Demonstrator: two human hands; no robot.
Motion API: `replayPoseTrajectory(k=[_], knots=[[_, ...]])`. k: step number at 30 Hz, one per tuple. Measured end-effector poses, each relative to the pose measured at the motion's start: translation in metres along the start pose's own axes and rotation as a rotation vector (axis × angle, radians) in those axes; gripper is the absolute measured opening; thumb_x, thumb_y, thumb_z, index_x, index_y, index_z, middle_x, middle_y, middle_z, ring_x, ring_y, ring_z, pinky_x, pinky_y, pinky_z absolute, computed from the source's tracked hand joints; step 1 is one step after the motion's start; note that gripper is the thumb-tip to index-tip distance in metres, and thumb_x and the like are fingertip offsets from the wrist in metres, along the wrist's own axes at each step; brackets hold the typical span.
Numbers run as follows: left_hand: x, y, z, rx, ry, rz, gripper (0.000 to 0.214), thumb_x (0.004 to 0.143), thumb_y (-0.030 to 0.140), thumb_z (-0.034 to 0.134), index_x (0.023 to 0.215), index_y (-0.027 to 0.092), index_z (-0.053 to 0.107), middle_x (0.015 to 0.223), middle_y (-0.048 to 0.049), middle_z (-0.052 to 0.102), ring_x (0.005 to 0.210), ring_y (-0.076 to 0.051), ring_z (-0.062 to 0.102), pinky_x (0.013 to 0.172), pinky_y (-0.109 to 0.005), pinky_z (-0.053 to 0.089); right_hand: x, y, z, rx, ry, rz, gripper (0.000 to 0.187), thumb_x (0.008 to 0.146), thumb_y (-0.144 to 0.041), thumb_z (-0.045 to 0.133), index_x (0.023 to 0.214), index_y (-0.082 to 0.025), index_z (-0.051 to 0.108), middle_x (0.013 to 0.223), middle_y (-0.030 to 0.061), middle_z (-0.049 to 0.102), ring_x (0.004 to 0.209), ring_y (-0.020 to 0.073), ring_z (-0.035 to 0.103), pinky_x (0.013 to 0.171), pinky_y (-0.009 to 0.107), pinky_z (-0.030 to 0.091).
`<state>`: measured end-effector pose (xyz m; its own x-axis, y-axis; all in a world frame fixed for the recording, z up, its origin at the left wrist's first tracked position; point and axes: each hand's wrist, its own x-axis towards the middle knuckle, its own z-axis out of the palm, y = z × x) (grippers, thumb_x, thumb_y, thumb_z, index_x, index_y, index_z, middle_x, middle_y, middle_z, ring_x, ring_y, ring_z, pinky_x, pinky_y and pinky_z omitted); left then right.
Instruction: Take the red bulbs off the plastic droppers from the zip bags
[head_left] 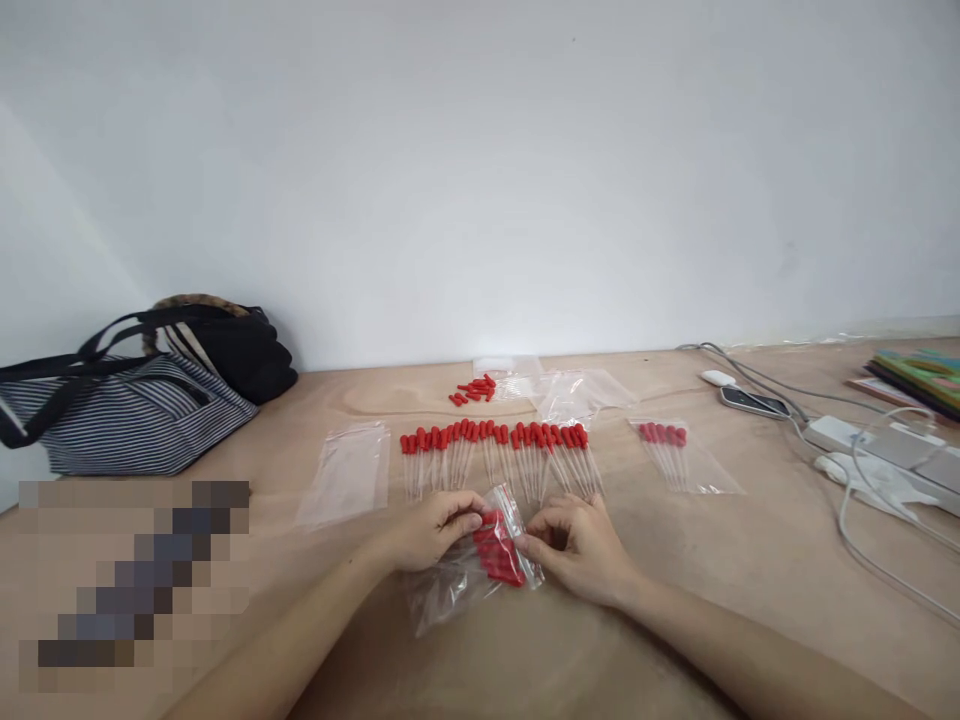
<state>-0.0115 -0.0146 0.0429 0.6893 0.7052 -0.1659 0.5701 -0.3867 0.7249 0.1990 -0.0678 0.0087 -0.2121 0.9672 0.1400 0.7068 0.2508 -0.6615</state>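
One bag (445,597) w/ red-bulbed droppers (498,552) btwn L hand (437,530) & R hand (576,545), pinch-grip from both

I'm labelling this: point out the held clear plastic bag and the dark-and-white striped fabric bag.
Held clear plastic bag (459,582): head view, lower-left clear part.
Striped fabric bag (135,415): head view, striped side.

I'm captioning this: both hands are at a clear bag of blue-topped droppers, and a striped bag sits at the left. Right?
Wrong color: the tops in the clear bag are red, as the head view shows. The left hand and right hand are at it, and the striped bag sits at left.
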Motion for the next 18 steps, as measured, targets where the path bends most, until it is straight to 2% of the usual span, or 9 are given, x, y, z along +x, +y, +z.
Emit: replayPoseTrajectory(k=[2, 4, 6, 8, 11, 14, 18], knots=[[0.000, 0.002, 0.005, 0.033, 0.026, 0.004, 0.021, 0.086, 0.026, 0.041, 0.095, 0.018, 0.058, 0.089, -0.0005, 0.062, 0.081, -0.015, 0.055, 0.076, -0.027, 0.042, 0.000, -0.004, 0.003, -0.002, -0.027, 0.014, 0.025, 0.077, -0.038, 0.054, 0.060, -0.020, 0.060, 0.063, -0.0037, 0.060, 0.068, 0.0121, 0.051, 0.071, 0.031, 0.025], [0.000, 0.003, 0.009, 0.065, 0.114, 0.039, 0.025, 0.085, 0.022, 0.043, 0.108, 0.019, 0.053, 0.102, -0.0032, 0.060, 0.092, -0.017, 0.054, 0.082, -0.030, 0.042, -0.001, -0.005, 0.005, 0.013, -0.025, 0.031, 0.023, 0.077, -0.032, 0.053, 0.059, -0.019, 0.059, 0.062, -0.0043, 0.060, 0.067, 0.0112, 0.052, 0.072, 0.031, 0.024], [0.002, 0.004, 0.012, 0.129, 0.188, 0.137, 0.033, 0.084, 0.020, 0.045, 0.118, 0.021, 0.047, 0.116, -0.0059, 0.054, 0.104, -0.018, 0.049, 0.090, -0.033, 0.039, -0.001, -0.005, 0.007, 0.022, -0.010, 0.036, 0.020, 0.076, -0.029, 0.053, 0.059, -0.019, 0.058, 0.062, -0.0043, 0.060, 0.067, 0.0111, 0.052, 0.072, 0.031, 0.024], [0.009, 0.006, 0.011, 0.231, 0.173, 0.284, 0.033, 0.084, 0.018, 0.046, 0.117, 0.022, 0.050, 0.122, -0.0073, 0.049, 0.112, -0.018, 0.045, 0.095, -0.034, 0.036, -0.002, -0.005, 0.008, 0.020, 0.000, 0.024, 0.019, 0.075, -0.026, 0.053, 0.058, -0.019, 0.057, 0.062, -0.0043, 0.059, 0.067, 0.0112, 0.052, 0.072, 0.030, 0.024], [0.024, 0.010, 0.008, 0.381, 0.082, 0.480, 0.019, 0.080, 0.016, 0.054, 0.098, 0.020, 0.060, 0.113, -0.0067, 0.055, 0.105, -0.019, 0.048, 0.091, -0.032, 0.038, -0.003, -0.004, 0.010, 0.024, 0.013, 0.007, 0.017, 0.074, -0.024, 0.053, 0.059, -0.019, 0.057, 0.061, -0.0044, 0.059, 0.067, 0.0111, 0.052, 0.072, 0.030, 0.024], [0.040, 0.014, 0.007, 0.474, 0.026, 0.568, 0.004, 0.073, 0.018, 0.065, 0.075, 0.018, 0.062, 0.088, -0.0019, 0.062, 0.088, -0.016, 0.053, 0.081, -0.028, 0.041, -0.005, -0.002, 0.011, 0.030, 0.021, 0.003, 0.016, 0.074, -0.024, 0.054, 0.060, -0.019, 0.058, 0.062, -0.0044, 0.059, 0.066, 0.0108, 0.051, 0.071, 0.030, 0.024], [0.046, 0.013, 0.011, 0.513, 0.062, 0.645, 0.010, 0.074, 0.013, 0.062, 0.066, 0.017, 0.058, 0.069, 0.0019, 0.058, 0.073, -0.013, 0.052, 0.073, -0.026, 0.040, -0.006, 0.004, 0.009, 0.029, 0.003, -0.044, 0.032, 0.082, -0.033, 0.045, 0.055, -0.018, 0.052, 0.060, -0.0031, 0.056, 0.067, 0.0119, 0.050, 0.070, 0.030, 0.024]])
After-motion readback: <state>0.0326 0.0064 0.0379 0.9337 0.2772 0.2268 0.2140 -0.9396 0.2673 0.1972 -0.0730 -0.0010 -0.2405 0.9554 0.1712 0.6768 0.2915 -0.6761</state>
